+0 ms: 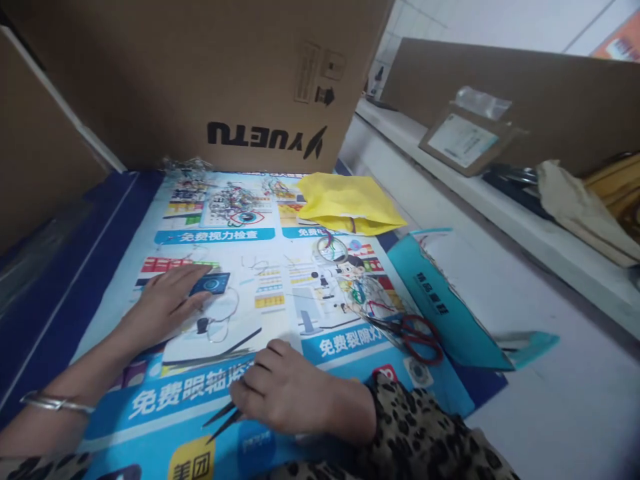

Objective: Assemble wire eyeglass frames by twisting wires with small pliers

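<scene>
My left hand [173, 300] lies on the printed poster sheet [280, 327], fingers stretched out and thumb apart. Beside its fingertips, a thin pale loop of thread or wire [233, 303] rests on the sheet. My right hand [285, 390] is closed around dark tweezers [220, 421], whose two tips point left and are apart. Red-handled scissors [423, 339] lie to the right of that hand, near some coloured strands [373, 305]. Farther back sits a tangled heap of thin strands [235, 200]; whether they are thread or wire is unclear.
A cardboard box [200, 73] stands behind the sheet. At its foot is a yellow bag [350, 200], with a clear tape roll [330, 249] before it. A teal bag or box [443, 300] lies on the right. A ledge [500, 193] holds a packet [465, 140].
</scene>
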A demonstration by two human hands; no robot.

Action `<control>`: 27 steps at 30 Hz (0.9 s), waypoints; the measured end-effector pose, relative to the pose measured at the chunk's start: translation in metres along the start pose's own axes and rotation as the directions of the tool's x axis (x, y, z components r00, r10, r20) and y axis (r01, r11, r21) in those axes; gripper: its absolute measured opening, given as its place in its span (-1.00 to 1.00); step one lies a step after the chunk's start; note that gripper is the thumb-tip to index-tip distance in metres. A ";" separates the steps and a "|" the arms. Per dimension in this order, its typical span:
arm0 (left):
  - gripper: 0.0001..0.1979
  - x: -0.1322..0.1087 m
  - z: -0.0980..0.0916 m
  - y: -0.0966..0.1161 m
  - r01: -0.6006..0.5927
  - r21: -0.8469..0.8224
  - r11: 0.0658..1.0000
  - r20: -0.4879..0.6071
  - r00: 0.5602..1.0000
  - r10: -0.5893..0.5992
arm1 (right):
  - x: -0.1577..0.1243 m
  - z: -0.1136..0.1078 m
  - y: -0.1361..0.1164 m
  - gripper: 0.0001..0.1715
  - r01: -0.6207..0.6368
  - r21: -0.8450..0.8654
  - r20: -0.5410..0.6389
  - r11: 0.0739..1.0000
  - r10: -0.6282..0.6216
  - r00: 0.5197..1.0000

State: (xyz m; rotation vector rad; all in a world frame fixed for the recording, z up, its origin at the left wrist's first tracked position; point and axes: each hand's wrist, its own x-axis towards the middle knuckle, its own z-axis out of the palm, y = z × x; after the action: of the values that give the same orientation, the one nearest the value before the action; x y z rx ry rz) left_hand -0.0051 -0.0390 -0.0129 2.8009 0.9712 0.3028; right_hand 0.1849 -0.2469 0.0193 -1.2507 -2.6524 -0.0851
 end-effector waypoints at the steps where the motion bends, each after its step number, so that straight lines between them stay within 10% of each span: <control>1: -0.52 0.000 0.000 0.000 0.015 0.009 1.000 0.001 1.000 -0.015 | 0.000 0.001 0.000 -0.79 -0.020 -0.003 0.001 1.000 0.020 1.000; 27: -0.56 -0.001 0.013 -0.025 0.010 -0.314 0.949 -0.048 0.998 -0.026 | -0.002 -0.018 0.011 -0.86 -0.286 -0.111 -0.012 0.952 0.287 0.958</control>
State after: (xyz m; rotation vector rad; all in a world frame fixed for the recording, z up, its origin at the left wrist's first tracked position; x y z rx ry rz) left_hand -0.0176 -0.0217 -0.0308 2.5049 0.8714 0.4841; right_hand 0.1978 -0.2442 0.0363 -1.6597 -2.4677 -0.1880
